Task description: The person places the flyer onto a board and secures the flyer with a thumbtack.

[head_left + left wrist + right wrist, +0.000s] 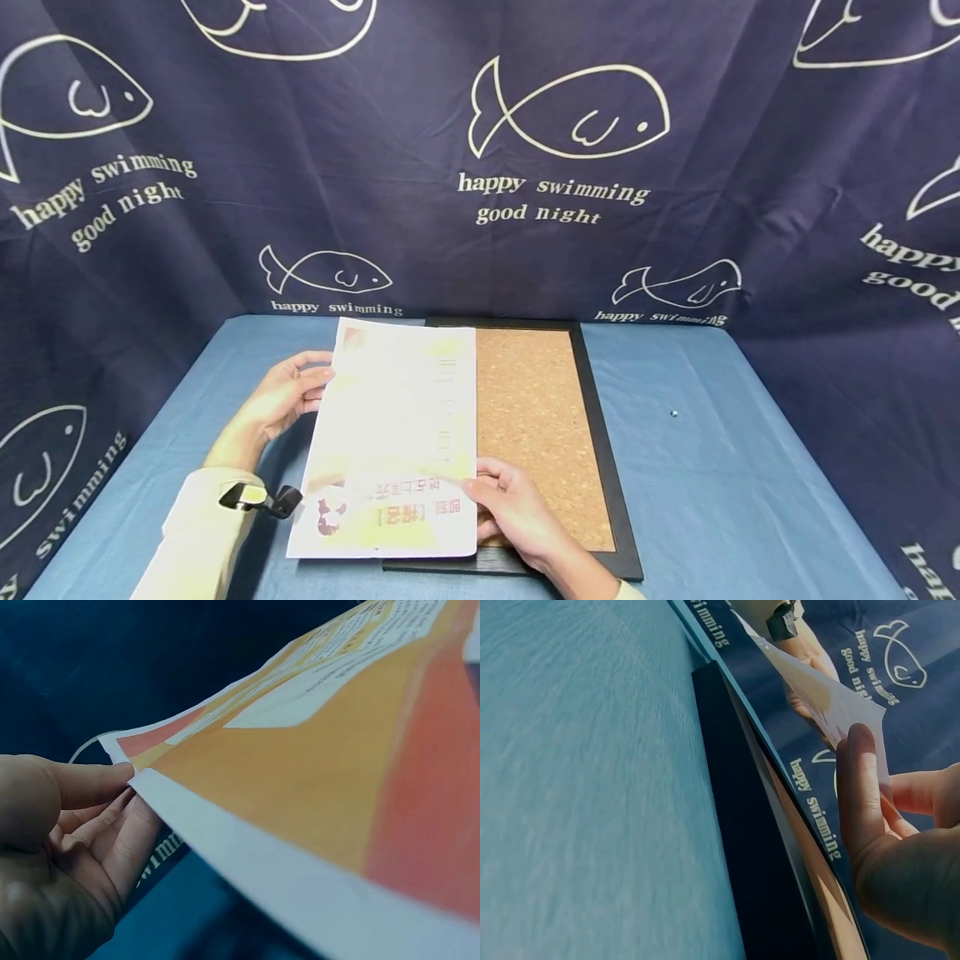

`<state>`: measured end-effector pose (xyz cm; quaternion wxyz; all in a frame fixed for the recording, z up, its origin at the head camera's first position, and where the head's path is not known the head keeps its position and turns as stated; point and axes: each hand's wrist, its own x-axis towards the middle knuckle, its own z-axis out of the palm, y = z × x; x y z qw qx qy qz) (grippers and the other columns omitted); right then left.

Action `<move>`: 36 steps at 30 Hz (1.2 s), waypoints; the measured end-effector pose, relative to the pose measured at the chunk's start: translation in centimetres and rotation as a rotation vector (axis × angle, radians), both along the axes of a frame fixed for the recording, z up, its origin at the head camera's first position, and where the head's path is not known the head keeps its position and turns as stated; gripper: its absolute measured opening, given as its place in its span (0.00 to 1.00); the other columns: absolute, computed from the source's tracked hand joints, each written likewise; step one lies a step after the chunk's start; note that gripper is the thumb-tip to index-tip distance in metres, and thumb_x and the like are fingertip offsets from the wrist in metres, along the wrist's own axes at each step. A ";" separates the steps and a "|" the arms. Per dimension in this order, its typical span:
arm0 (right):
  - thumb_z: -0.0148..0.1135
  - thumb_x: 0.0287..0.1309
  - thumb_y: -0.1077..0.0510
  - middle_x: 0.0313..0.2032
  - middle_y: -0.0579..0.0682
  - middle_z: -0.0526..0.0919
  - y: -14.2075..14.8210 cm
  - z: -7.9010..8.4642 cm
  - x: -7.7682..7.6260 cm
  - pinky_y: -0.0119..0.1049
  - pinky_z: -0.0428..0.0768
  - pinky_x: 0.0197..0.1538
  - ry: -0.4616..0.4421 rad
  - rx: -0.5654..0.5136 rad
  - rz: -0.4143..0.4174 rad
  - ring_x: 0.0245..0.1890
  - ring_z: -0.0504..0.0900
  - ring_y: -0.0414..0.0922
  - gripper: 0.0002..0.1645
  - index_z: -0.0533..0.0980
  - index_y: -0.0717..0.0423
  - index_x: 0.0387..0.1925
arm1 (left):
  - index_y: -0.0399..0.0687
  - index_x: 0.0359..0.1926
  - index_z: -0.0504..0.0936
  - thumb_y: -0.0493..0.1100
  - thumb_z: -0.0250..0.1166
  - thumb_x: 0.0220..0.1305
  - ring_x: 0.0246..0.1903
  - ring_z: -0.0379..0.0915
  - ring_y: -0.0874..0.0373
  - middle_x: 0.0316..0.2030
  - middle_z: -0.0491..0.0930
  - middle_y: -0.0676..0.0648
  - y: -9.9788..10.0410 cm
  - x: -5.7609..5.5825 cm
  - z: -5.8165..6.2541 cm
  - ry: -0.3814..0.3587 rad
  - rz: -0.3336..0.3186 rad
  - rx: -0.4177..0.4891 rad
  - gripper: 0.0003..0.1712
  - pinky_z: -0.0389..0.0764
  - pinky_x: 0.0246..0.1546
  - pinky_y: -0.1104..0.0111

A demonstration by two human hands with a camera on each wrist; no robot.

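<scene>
A printed paper sheet is held up between both hands, over the left part of a black-framed cork board. My left hand pinches its left edge, thumb on top and the other fingers below. In the left wrist view the sheet shows orange and red print with white text boxes, and the left hand grips its margin. Low on the right edge, my right hand pinches the sheet above the cork. The right wrist view shows the right hand with the thumb against the paper.
The board's black frame lies on a blue tablecloth. A small shiny object sits on the cloth right of the board. Dark blue fish-print curtains stand behind and at both sides. A black device is strapped on the left wrist.
</scene>
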<state>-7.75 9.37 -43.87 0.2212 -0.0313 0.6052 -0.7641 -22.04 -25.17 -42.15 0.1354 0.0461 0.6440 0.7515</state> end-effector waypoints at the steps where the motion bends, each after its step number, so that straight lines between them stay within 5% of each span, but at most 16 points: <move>1: 0.54 0.71 0.64 0.43 0.63 0.86 0.3 0.0 0.0 0.37 0.85 0.30 0.001 0.004 -0.003 0.32 0.88 0.48 0.21 0.69 0.73 0.60 | 0.39 0.57 0.68 0.30 0.57 0.73 0.28 0.85 0.58 0.32 0.86 0.50 0.3 0.0 0.0 0.000 -0.001 0.001 0.15 0.86 0.31 0.66; 36: 0.57 0.71 0.62 0.40 0.60 0.87 8.6 -0.1 1.5 0.40 0.86 0.33 0.003 0.074 -0.088 0.33 0.88 0.46 0.29 0.63 0.77 0.64 | 0.30 0.62 0.65 0.29 0.55 0.73 0.27 0.86 0.56 0.32 0.86 0.47 8.5 -0.1 -1.6 -0.032 -0.015 0.126 0.19 0.86 0.30 0.64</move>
